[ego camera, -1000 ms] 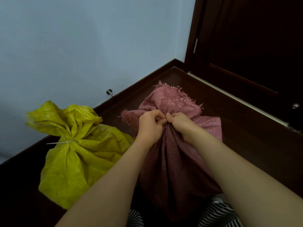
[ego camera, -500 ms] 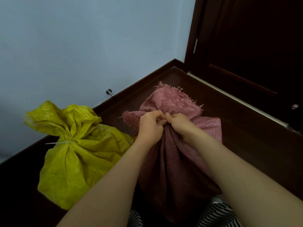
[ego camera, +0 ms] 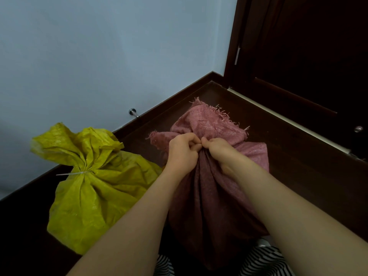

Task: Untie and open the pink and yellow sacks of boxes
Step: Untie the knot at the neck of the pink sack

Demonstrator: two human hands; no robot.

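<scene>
Untying the first sack: the left hand [ego camera: 182,151] and right hand [ego camera: 220,151] meet at the gathered neck of the pink sack [ego camera: 211,196], each grip pinched on the bunched weave where the tie, hidden by the fingers, presumably sits. The pink sack stands on the floor [ego camera: 298,166] before the person; the yellow sack [ego camera: 95,200] lies just beside it, cinched by a white tie [ego camera: 75,173]. The next move likely calls for working the knot loose, then spreading the mouth.

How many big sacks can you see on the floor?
2. The yellow sack lies on the left by the wall, tied shut. The pink sack stands in the middle, both hands at its neck. Others may be out of view.
</scene>
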